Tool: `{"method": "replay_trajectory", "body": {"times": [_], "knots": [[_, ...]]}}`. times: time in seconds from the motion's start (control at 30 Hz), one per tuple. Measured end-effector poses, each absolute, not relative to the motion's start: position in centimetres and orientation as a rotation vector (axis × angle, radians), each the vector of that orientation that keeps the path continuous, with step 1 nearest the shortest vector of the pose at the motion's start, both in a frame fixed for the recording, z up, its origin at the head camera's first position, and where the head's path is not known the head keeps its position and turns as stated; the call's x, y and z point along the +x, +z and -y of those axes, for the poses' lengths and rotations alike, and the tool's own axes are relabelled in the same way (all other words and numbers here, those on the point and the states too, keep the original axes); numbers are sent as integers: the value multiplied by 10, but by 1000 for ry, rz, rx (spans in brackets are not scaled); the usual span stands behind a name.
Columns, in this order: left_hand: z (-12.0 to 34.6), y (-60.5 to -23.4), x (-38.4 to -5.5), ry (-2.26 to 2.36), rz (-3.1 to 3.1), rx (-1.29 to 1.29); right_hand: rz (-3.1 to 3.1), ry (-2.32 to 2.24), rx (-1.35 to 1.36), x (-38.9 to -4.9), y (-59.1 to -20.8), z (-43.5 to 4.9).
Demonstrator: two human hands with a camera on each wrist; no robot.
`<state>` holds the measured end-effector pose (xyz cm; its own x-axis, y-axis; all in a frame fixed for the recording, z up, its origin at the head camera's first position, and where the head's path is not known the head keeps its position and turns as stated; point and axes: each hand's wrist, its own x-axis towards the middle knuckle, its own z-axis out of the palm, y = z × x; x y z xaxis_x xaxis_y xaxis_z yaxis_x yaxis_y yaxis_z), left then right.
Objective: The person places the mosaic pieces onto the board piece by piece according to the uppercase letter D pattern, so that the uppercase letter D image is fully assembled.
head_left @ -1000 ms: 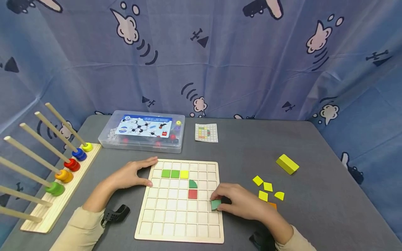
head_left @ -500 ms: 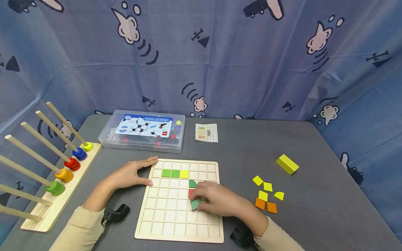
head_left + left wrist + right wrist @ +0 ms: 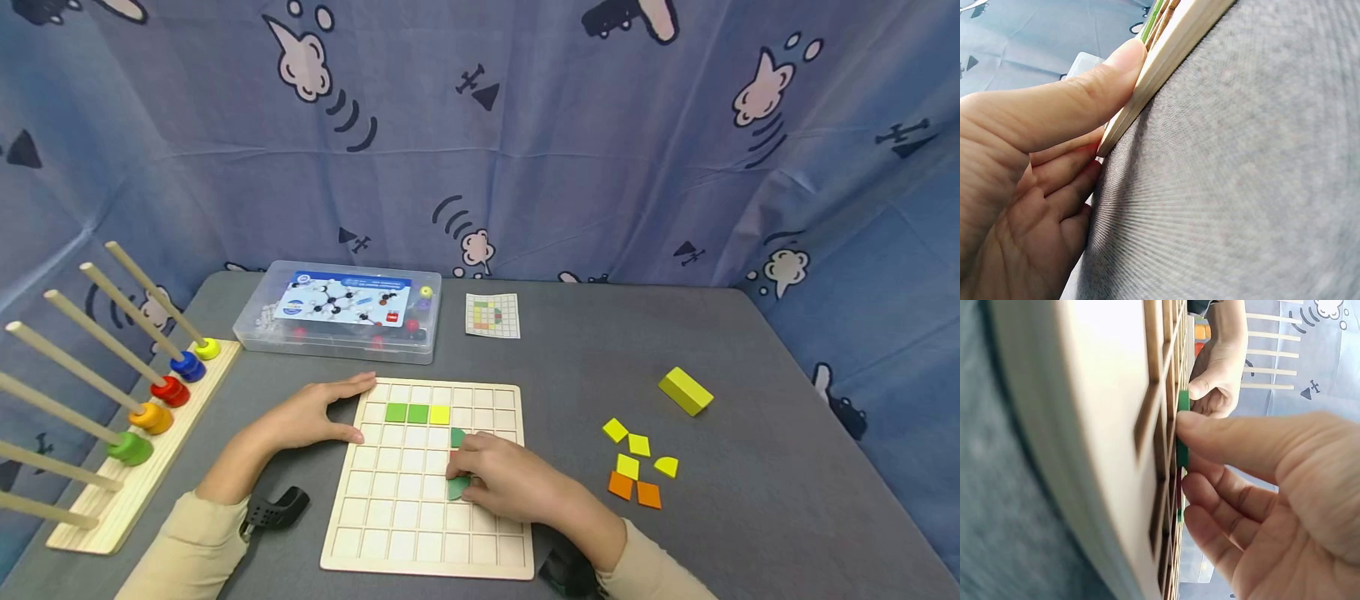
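My right hand [image 3: 513,479] pinches a green quarter-circle tile [image 3: 456,489] low over the wooden grid board [image 3: 401,533]. In the right wrist view, the thumb is against the green tile's face, and its edge meets the grid. Partly hidden behind the fingers are a red square tile [image 3: 1179,487] and another green quarter-circle tile [image 3: 457,437]. Two green square tiles [image 3: 407,412] and a yellow square tile [image 3: 439,415] lie in a row farther up the board. My left hand [image 3: 307,418] touches the board's upper left edge, thumb and forefinger extended and spread apart.
To the right lie several yellow tiles [image 3: 627,467], two orange tiles [image 3: 620,485] and a yellow block [image 3: 686,392]. A printed pattern card [image 3: 492,316] and a clear plastic box [image 3: 337,342] are at the back. A peg rack [image 3: 168,433] with coloured rings stands left.
My right hand has carried the green quarter-circle tile left from the board's right edge to just below the red tile. My left hand has stayed at the board's edge.
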<state>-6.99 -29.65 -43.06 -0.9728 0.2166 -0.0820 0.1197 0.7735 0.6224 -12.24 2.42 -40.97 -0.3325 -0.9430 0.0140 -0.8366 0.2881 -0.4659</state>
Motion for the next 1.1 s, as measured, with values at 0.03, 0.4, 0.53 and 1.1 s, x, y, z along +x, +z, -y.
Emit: {"method": "replay_trajectory", "body": {"times": [0.03, 0.4, 0.53, 1.1], "knots": [[296, -430, -70, 973, -2819, 271, -2301, -580, -1629, -122, -410, -24], [296, -430, -69, 982, -2802, 263, -2351, -554, -1608, -120, -412, -23], [296, -430, -69, 990, -2799, 267, -2355, -550, -1611, -119, -412, -23], [295, -427, -67, 980, -2797, 242, -2282, -691, -1498, -134, -399, -41]]}}
